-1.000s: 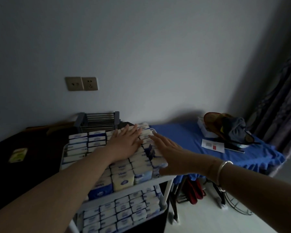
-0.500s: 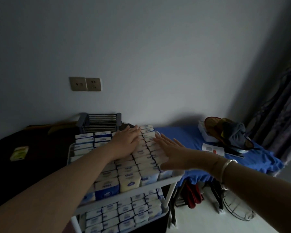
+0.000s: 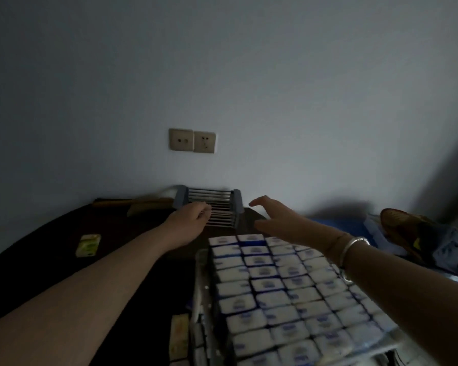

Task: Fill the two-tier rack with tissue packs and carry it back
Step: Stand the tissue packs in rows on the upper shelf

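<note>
The white two-tier rack (image 3: 201, 276) fills the lower right of the head view. Its top tier is packed with several rows of white-and-blue tissue packs (image 3: 265, 286). Only a sliver of the lower tier shows at the left edge. My left hand (image 3: 189, 220) is past the rack's far end, fingers bent loosely, fingertips at a grey slatted drainer (image 3: 217, 207); it holds nothing that I can see. My right hand (image 3: 275, 217) hovers beyond the far row of packs with fingers spread, touching nothing. A silver bangle is on my right wrist.
The rack stands against a dark table (image 3: 50, 247) with a green-yellow pack (image 3: 88, 245) and another pack (image 3: 179, 336) on it. Wall sockets (image 3: 192, 140) are above the drainer. To the right a blue-covered board (image 3: 354, 225) carries a hat and clothes (image 3: 407, 228).
Both hands have lifted off the top-tier packs and reached forward past the rack's far end. The view has shifted, so the rack now sits lower and to the right.
</note>
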